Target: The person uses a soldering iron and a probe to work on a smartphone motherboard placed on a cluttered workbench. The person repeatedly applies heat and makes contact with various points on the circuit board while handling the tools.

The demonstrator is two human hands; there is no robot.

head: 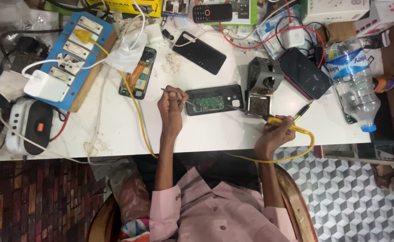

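**Phone board under the iron**

Phone (214,99) lies opened on the white table (206,130), beside the iron stand (260,92). Our right hand (274,134) wraps the yellow iron (286,125); our left hand (172,107) pinches tweezers (179,96) over the board. We judge soldering underway; next needs a steady tip.

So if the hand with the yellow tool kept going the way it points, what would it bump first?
The right hand aims its yellow soldering iron up and left. It would probably meet the opened phone with the green board first, though the metal stand sits very close beside that line.
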